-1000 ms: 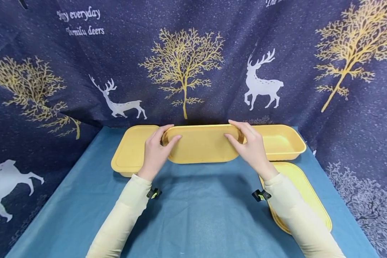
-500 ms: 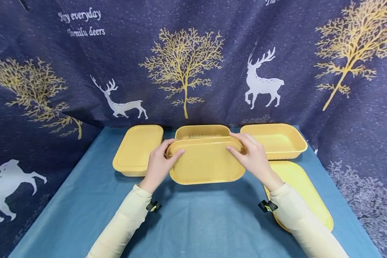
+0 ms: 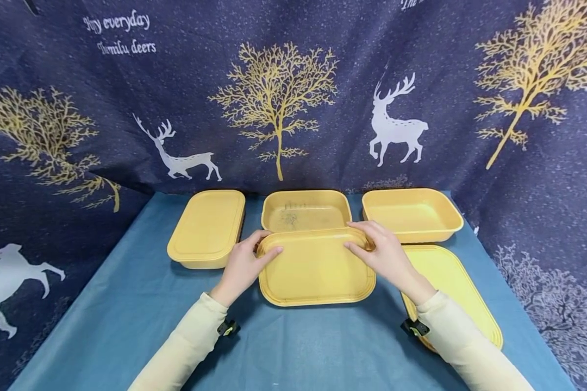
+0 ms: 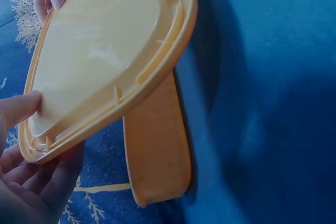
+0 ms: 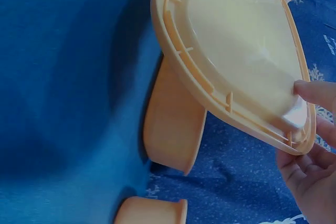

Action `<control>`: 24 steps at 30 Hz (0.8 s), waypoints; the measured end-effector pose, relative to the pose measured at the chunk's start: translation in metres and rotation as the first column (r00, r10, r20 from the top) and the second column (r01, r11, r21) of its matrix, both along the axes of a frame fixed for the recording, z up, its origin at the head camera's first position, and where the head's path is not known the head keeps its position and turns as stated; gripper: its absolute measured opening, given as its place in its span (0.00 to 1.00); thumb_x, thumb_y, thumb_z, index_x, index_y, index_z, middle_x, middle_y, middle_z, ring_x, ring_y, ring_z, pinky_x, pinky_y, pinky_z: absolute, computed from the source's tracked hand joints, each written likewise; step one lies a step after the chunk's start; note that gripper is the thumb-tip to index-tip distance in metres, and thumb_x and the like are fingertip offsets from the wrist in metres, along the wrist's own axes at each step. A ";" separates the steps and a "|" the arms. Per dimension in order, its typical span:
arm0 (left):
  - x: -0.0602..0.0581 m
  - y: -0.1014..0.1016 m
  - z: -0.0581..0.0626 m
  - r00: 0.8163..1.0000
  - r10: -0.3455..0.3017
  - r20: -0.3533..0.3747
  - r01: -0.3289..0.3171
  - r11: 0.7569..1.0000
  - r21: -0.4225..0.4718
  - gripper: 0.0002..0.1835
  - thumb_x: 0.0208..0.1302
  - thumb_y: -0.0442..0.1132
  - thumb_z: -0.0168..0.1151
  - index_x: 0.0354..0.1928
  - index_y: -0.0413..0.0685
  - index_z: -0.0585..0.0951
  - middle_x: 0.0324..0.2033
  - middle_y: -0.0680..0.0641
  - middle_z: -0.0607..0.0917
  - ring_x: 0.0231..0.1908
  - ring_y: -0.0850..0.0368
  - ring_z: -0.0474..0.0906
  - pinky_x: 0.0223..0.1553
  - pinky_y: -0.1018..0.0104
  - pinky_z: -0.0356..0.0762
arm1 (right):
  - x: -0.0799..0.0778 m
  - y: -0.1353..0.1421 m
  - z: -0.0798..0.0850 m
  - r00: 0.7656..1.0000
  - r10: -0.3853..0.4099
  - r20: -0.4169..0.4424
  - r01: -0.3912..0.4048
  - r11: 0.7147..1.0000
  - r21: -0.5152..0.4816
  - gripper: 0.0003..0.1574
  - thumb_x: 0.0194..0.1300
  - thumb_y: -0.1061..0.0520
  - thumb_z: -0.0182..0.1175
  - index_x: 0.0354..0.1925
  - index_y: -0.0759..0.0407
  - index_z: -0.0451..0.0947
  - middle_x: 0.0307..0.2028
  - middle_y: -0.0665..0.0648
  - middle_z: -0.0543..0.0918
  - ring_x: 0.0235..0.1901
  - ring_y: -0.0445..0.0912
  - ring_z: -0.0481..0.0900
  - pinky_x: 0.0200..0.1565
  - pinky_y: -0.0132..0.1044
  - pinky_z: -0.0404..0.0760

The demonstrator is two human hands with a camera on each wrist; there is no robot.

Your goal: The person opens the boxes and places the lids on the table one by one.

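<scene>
Blue tablecloth, glossy yellow lid, round-cornered, tilted, left grip and right grip pinching upper corners

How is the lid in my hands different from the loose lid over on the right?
The held lid is tilted and gripped by your left hand and right hand, while the loose lid lies on the blue cloth. The held lid's long side runs left to right; the loose lid's runs away from you at a slant. Your right sleeve covers part of the loose lid, not the held lid. Both are yellow with rounded corners.
</scene>
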State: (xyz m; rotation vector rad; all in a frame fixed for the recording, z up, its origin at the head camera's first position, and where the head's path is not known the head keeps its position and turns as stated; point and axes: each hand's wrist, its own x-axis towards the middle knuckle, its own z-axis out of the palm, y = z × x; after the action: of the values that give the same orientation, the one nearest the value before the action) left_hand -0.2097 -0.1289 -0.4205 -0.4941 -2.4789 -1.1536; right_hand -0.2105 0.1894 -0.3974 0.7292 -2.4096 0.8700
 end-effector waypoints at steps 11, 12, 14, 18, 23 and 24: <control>0.002 0.002 -0.017 0.994 -0.030 0.102 0.028 0.999 0.023 0.19 0.56 0.57 0.64 0.46 0.59 0.79 0.29 0.60 0.80 0.24 0.64 0.74 0.24 0.66 0.72 | 0.002 0.004 -0.018 0.996 -0.013 0.092 0.011 1.000 0.028 0.30 0.58 0.44 0.64 0.57 0.53 0.75 0.49 0.50 0.78 0.35 0.42 0.71 0.33 0.39 0.67; 0.002 0.002 -0.018 0.994 -0.030 0.106 0.027 0.999 0.024 0.19 0.56 0.57 0.64 0.46 0.58 0.79 0.30 0.60 0.81 0.24 0.64 0.74 0.24 0.66 0.72 | 0.002 0.004 -0.019 0.995 -0.016 0.101 0.012 0.999 0.032 0.30 0.59 0.44 0.64 0.57 0.53 0.75 0.49 0.51 0.78 0.38 0.43 0.73 0.35 0.40 0.69; 0.002 0.002 -0.020 0.993 -0.032 0.113 0.030 0.999 0.020 0.19 0.56 0.57 0.64 0.46 0.58 0.79 0.30 0.59 0.81 0.25 0.64 0.75 0.25 0.66 0.72 | 0.002 0.005 -0.021 0.992 -0.022 0.123 0.017 0.999 0.036 0.31 0.59 0.43 0.63 0.58 0.53 0.74 0.50 0.52 0.78 0.43 0.45 0.74 0.39 0.43 0.72; 0.001 0.004 -0.023 0.994 -0.030 0.107 0.032 0.999 -0.013 0.19 0.56 0.57 0.64 0.46 0.58 0.79 0.32 0.59 0.81 0.29 0.64 0.76 0.29 0.65 0.73 | 0.004 0.007 -0.025 0.985 -0.039 0.166 0.033 0.999 0.039 0.32 0.59 0.42 0.63 0.59 0.52 0.74 0.51 0.52 0.77 0.50 0.48 0.74 0.46 0.47 0.73; -0.001 0.006 -0.027 0.994 -0.023 0.107 0.029 0.998 -0.056 0.20 0.56 0.58 0.63 0.46 0.59 0.79 0.34 0.58 0.82 0.30 0.63 0.76 0.32 0.65 0.73 | 0.005 0.009 -0.030 0.977 -0.048 0.206 0.039 0.998 0.045 0.32 0.60 0.42 0.62 0.59 0.51 0.73 0.51 0.51 0.76 0.49 0.48 0.74 0.44 0.46 0.74; -0.002 0.006 -0.027 0.994 -0.025 0.111 0.032 0.998 -0.061 0.20 0.56 0.59 0.63 0.46 0.58 0.79 0.35 0.58 0.82 0.30 0.63 0.75 0.32 0.65 0.73 | 0.005 0.009 -0.031 0.976 -0.049 0.213 0.040 0.998 0.048 0.32 0.60 0.42 0.62 0.59 0.51 0.73 0.51 0.52 0.76 0.49 0.48 0.75 0.44 0.46 0.74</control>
State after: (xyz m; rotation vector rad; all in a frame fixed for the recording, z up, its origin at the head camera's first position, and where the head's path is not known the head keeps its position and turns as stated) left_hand -0.2116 -0.1227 -0.4476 -0.4972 -2.6173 -1.1457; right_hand -0.2055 0.1986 -0.4287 0.6224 -2.6318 0.9223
